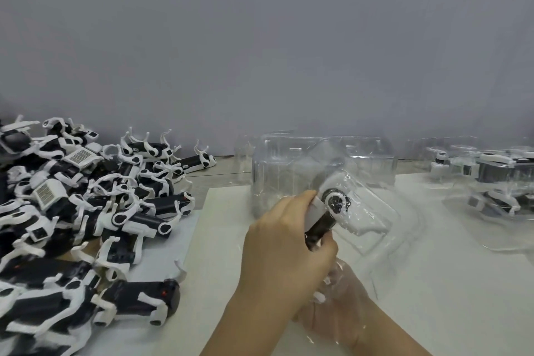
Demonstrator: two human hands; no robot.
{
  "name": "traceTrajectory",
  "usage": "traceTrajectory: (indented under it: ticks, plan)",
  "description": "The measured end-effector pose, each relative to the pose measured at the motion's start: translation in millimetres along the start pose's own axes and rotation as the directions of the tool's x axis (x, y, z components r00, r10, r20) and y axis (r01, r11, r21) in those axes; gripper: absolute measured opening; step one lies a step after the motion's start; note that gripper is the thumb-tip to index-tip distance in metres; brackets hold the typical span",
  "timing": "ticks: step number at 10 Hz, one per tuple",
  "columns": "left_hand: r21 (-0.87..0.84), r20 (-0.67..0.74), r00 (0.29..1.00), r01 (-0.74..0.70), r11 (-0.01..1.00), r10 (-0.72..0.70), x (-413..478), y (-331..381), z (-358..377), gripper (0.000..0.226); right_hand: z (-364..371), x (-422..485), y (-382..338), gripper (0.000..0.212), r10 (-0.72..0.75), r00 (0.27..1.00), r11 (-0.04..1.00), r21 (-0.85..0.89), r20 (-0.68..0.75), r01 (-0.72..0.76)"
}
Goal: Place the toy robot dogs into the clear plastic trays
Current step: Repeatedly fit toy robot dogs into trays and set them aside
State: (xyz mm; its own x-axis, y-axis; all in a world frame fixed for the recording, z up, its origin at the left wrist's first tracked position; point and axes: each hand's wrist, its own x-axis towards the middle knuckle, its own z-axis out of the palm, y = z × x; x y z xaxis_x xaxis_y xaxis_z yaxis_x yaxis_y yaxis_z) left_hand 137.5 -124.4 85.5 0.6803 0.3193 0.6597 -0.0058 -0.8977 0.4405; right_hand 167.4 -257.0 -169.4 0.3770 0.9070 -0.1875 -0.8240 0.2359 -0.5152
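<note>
Left hand (284, 243) grips a dog (325, 212) by its black body, head end pushed into a tilted clear tray (372, 228) at centre table (450, 306). Right hand (339, 305) sits at the tray's near end, seen only through the plastic, so I can't tell its grip. Loose dog pile (86, 211) on the left, spilling onto a white sheet (219, 240). Empty tray stack (323, 157) just behind the held tray, by the wall (260, 52). Filled trays (497, 182) far right.
</note>
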Motion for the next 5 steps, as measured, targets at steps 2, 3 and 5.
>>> traceTrajectory:
  ticks: [2, 3, 5]
  plan:
    - [-0.689, 0.163, 0.973, 0.232, 0.686, -0.165, -1, -10, 2, 0.054, 94, 7, -42, 0.027, 0.118, 0.992, 0.992, -0.046, 0.048, -0.116]
    - [-0.777, 0.274, 0.956, 0.284, 0.562, -0.105, -5, -22, 5, 0.052, 123, -15, -165, 0.065, 0.134, 0.99, 0.98, -0.151, 0.038, -0.127]
    - [-0.517, 0.379, 0.867, 0.488, 0.703, -0.323, -3, -68, 9, 0.043, 122, -51, -211, 0.048, -0.209, 0.921, 0.731, -0.679, -0.328, -0.075]
